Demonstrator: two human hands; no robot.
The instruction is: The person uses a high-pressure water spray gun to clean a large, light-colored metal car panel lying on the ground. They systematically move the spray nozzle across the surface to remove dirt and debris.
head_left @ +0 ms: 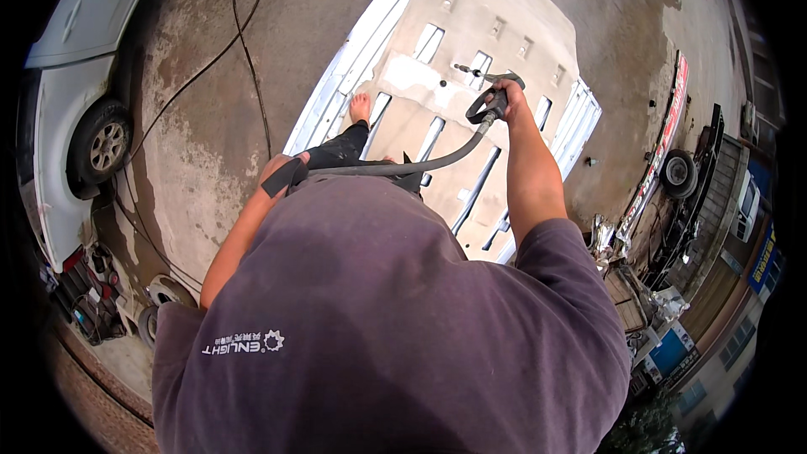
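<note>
A pressure washer spray gun (486,109) with a looped guard and thin metal lance is gripped in my right hand (509,94), held out ahead. The lance points left, over a large pale panel (496,4) coated in beige dirt, with long slots and white ribbed sides. From the gun's handle a thick grey hose (395,170) curves back toward my left side. My left hand (277,166) is low by my hip, near the hose, with a dark band-like piece across the wrist. Its fingers are mostly hidden, so I cannot make out any grip.
My bare foot (360,108) stands on the panel. Wet concrete (193,59) surrounds it, crossed by a looped black hose (238,29). A white vehicle (67,143) stands at left. Long bumper-like parts (664,143), a loose wheel (678,170) and scrap line the right side.
</note>
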